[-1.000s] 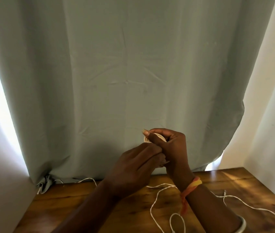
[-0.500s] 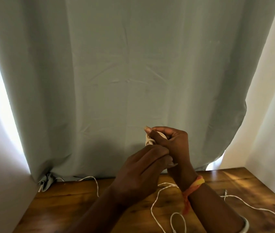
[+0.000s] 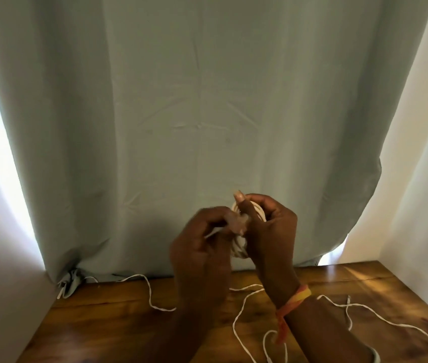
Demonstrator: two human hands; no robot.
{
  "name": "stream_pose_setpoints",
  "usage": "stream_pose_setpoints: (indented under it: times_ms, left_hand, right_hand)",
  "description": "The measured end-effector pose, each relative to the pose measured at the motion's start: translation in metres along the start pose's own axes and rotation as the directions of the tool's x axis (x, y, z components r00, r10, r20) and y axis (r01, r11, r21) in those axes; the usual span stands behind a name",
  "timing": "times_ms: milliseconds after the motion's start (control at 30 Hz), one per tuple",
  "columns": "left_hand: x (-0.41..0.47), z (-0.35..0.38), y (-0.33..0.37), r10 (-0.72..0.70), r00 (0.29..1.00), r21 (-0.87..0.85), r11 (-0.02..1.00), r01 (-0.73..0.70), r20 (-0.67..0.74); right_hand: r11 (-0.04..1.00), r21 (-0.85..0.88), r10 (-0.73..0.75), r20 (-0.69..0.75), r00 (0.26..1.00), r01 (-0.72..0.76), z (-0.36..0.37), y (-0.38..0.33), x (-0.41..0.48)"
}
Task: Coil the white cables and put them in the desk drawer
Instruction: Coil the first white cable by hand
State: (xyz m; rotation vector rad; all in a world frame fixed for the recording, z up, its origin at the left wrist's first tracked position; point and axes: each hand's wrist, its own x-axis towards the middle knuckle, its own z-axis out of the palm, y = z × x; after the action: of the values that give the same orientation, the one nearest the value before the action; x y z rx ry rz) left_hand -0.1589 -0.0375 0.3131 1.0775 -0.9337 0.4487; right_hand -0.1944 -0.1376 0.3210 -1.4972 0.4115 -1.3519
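A small coil of white cable [image 3: 239, 248] is held up above the wooden desk [image 3: 108, 323], in front of the curtain. My right hand [image 3: 267, 231] grips the coil, thumb across its loops. My left hand [image 3: 202, 244] pinches a strand of the same cable beside the coil; its fingertips are blurred. Loose white cable [image 3: 239, 318] trails down from the hands and loops over the desk. Another white cable [image 3: 380, 318] lies stretched across the desk's right side. No drawer is in sight.
A pale green curtain [image 3: 207, 113] hangs right behind the desk, its hem bunched at the back left corner [image 3: 70, 280]. White walls close in on both sides. A cable strand [image 3: 147, 286] runs along the desk's back edge.
My left hand has shifted left and lifted, drawing a strand away from the coil. More of the coil shows below my right hand. The strand on the desk's back left has slid rightward.
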Motion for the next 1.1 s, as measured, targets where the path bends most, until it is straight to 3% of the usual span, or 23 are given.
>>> stream_pose_setpoints:
  times_ms: [67, 133, 267, 367, 433, 567, 667, 767, 867, 1100]
  left_hand:
    - [0.011, 0.001, 0.001, -0.311, 0.945, -0.174, 0.941, 0.29, -0.104]
    - [0.02, -0.001, -0.004, -0.469, 0.876, -0.249, 0.866, 0.433, -0.108]
    - [0.027, -0.007, -0.014, -0.634, 0.773, -0.293, 0.745, 0.6, -0.03]
    - [0.028, -0.009, -0.016, -0.753, 0.646, -0.375, 0.567, 0.733, 0.126]
    - [0.027, -0.009, -0.013, -0.768, 0.604, -0.32, 0.53, 0.785, 0.21]
    - [0.022, -0.003, -0.009, -0.729, 0.666, -0.263, 0.619, 0.74, 0.156]
    - [0.017, -0.002, -0.011, -0.58, 0.815, -0.097, 0.811, 0.578, 0.007]
    - [0.006, -0.003, -0.016, -0.393, 0.92, 0.05, 0.919, 0.392, 0.004]
    - [-0.008, -0.001, -0.019, -0.372, 0.916, 0.156, 0.924, 0.349, 0.153]
    - [-0.022, -0.006, -0.032, -0.452, 0.795, 0.239, 0.891, 0.385, 0.404]
  right_hand:
    - [0.999, -0.031, -0.018, -0.007, 1.0, 0.018, 0.002, -0.002, -0.005]
    - [0.997, -0.059, -0.04, -0.007, 0.999, 0.039, 0.001, -0.004, -0.008]
    - [0.994, -0.07, -0.086, 0.008, 0.996, 0.086, 0.002, -0.009, -0.013]
    - [0.99, -0.059, -0.126, 0.011, 0.992, 0.127, 0.0, -0.009, -0.016]
    - [0.985, -0.071, -0.159, 0.026, 0.987, 0.16, -0.002, -0.008, -0.017]
    - [0.978, -0.084, -0.187, 0.043, 0.981, 0.19, -0.003, -0.008, -0.019]
    - [0.98, -0.085, -0.177, 0.026, 0.984, 0.178, -0.005, -0.006, -0.022]
    - [0.984, -0.076, -0.158, 0.015, 0.987, 0.158, -0.006, -0.005, -0.023]
    - [0.996, -0.027, -0.088, -0.014, 0.996, 0.088, -0.008, -0.004, -0.021]
    - [0.992, 0.032, 0.12, 0.012, 0.993, -0.121, -0.022, 0.018, -0.022]
